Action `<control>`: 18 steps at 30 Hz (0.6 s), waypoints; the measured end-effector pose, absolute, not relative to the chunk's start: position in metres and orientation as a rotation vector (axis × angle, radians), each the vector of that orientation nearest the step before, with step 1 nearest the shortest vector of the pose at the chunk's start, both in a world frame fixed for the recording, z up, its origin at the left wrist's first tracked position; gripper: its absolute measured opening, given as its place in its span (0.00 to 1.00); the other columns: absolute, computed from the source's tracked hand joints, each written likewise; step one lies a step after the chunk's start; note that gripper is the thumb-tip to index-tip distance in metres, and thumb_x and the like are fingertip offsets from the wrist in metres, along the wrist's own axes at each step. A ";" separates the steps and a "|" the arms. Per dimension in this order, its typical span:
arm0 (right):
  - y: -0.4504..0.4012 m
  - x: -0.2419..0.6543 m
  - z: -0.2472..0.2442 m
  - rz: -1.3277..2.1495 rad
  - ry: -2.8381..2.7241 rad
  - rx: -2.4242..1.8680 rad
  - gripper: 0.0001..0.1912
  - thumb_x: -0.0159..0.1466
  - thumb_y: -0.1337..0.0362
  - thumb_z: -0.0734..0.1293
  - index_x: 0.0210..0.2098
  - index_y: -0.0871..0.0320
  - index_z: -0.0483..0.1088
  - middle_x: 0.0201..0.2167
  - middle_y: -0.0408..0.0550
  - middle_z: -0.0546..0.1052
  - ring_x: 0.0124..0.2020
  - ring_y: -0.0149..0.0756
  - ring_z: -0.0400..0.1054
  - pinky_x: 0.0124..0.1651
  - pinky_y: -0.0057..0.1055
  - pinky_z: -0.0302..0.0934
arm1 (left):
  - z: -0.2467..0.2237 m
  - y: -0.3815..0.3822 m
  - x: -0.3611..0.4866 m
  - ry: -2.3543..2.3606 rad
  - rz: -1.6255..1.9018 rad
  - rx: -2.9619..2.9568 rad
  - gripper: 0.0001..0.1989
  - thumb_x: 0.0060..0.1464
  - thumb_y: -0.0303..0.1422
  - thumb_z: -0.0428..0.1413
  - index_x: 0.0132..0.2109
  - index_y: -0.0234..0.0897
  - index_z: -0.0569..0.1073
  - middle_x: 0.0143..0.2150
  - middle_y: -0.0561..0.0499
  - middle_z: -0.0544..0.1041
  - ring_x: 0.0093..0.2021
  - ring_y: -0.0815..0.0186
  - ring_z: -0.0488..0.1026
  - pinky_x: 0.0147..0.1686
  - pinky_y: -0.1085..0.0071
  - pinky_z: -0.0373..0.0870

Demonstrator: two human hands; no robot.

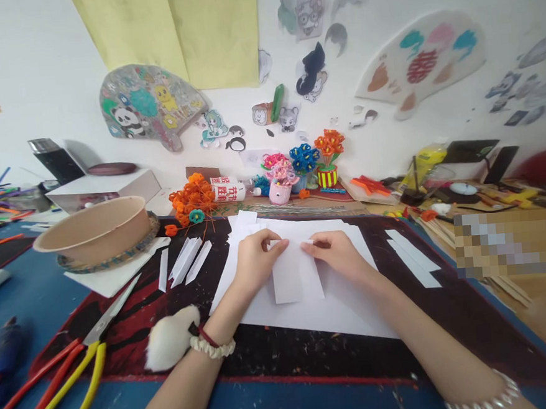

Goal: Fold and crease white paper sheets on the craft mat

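Between my two hands is a small creased piece of white paper, held up over larger white sheets. My left hand pinches its upper left edge between thumb and fingers. At the upper right edge, my right hand pinches it the same way. Several folded white paper strips lie to the left of the sheets, and more flat strips rest on the right. Scissors with red and yellow handles lie open at the left, their blades pointing away from me.
A dark mat with a red border covers the blue table. Near the left stand a round tan bowl and a white fluffy thing. Orange craft flowers and small flower pots line the back by the wall.
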State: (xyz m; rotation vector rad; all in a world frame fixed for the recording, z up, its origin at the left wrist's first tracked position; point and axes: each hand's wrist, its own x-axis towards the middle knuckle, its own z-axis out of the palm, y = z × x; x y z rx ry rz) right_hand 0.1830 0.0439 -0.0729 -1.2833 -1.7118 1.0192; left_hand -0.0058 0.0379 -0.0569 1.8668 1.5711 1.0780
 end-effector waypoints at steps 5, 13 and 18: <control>0.045 0.177 -0.076 0.939 -1.545 -1.399 0.16 0.54 0.54 0.67 0.17 0.57 0.64 0.15 0.40 0.65 0.20 0.31 0.58 0.26 0.29 0.50 | -0.070 0.043 -0.005 1.531 1.101 1.708 0.23 0.47 0.41 0.58 0.16 0.37 0.55 0.17 0.59 0.51 0.21 0.73 0.49 0.23 0.73 0.45; 0.042 0.172 -0.078 0.935 -1.446 -1.431 0.14 0.53 0.57 0.65 0.16 0.57 0.64 0.12 0.41 0.66 0.16 0.32 0.60 0.23 0.29 0.52 | -0.075 0.039 -0.002 1.502 1.150 1.578 0.21 0.46 0.48 0.57 0.20 0.34 0.69 0.17 0.56 0.61 0.21 0.72 0.54 0.21 0.74 0.48; 0.040 0.167 -0.081 0.940 -1.407 -1.412 0.14 0.54 0.56 0.64 0.17 0.57 0.64 0.13 0.42 0.67 0.17 0.32 0.61 0.22 0.29 0.52 | -0.075 0.039 -0.002 1.479 1.184 1.529 0.22 0.45 0.49 0.57 0.20 0.33 0.70 0.17 0.56 0.61 0.19 0.73 0.54 0.19 0.75 0.47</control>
